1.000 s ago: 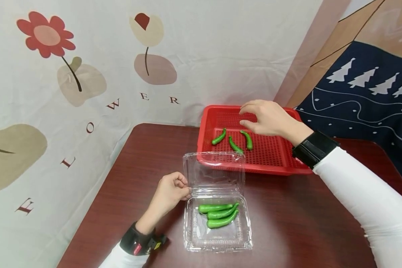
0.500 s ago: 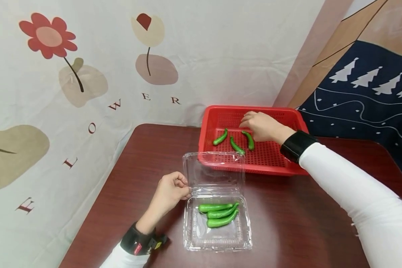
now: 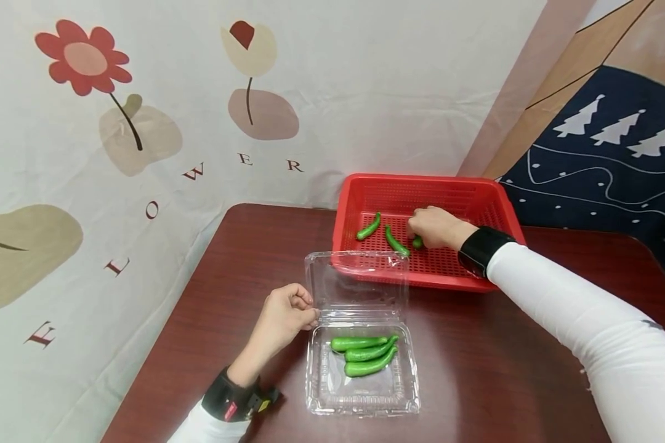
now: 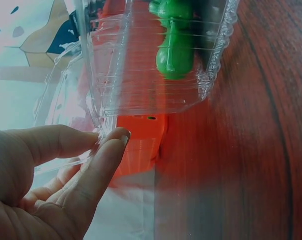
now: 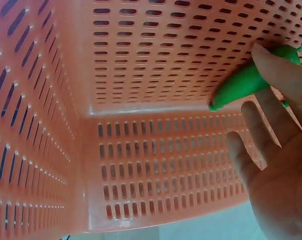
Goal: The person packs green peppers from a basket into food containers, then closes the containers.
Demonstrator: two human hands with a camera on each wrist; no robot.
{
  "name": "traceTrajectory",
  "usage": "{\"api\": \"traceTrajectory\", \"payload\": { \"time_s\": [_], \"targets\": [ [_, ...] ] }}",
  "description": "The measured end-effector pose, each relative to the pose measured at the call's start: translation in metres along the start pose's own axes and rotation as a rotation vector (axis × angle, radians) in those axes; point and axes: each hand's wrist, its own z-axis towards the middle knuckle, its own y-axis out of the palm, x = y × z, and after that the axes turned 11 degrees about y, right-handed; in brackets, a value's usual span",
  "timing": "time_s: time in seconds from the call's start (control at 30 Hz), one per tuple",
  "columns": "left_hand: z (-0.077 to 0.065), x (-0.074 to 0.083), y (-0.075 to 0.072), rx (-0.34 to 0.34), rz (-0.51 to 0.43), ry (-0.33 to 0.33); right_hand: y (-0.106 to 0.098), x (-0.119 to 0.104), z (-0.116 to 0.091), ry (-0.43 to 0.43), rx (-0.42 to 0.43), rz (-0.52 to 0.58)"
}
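My left hand (image 3: 281,317) pinches the hinge edge of a clear plastic clamshell box (image 3: 360,397) between thumb and fingertips. The lid (image 3: 357,286) stands raised, and three green chili peppers (image 3: 369,368) lie side by side in the base. Inside a red plastic basket (image 3: 512,212), my right hand (image 3: 436,227) has its thumb and fingers around a green chili pepper (image 5: 240,85) at the basket floor; the head view shows only one end of it. Two other green chili peppers, one at the left (image 3: 369,227) and one nearer the middle (image 3: 396,241), lie in the basket.
Everything stands on a dark red wooden table (image 3: 238,246). The basket is behind the box, and the raised lid overlaps its front rim in the head view. A white printed cloth (image 3: 338,92) hangs behind the table, with a dark blue patterned cloth (image 3: 587,166) at the right.
My right hand has lowered into the basket and closed around the rightmost chili pepper, which it now mostly covers. The left hand keeps its hold on the box.
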Motion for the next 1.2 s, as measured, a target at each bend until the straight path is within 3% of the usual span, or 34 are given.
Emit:
{"api": "traceTrajectory", "payload": {
  "time_s": [0.23, 0.63, 1.0, 1.2],
  "targets": [
    [0.000, 0.000, 0.001, 0.003, -0.012, -0.004, -0.009, 0.000, 0.002, 0.017, -0.025, 0.032],
    [0.001, -0.002, 0.000, 0.013, -0.023, -0.007, -0.059, -0.004, -0.015, 0.107, 0.012, 0.205],
    [0.001, -0.003, 0.002, 0.015, -0.016, -0.006, -0.090, -0.009, -0.041, 0.078, 0.172, 0.262],
    [0.001, -0.001, 0.004, 0.022, -0.027, -0.009, -0.102, -0.013, -0.049, 0.128, 0.254, 0.298]
  ]
}}
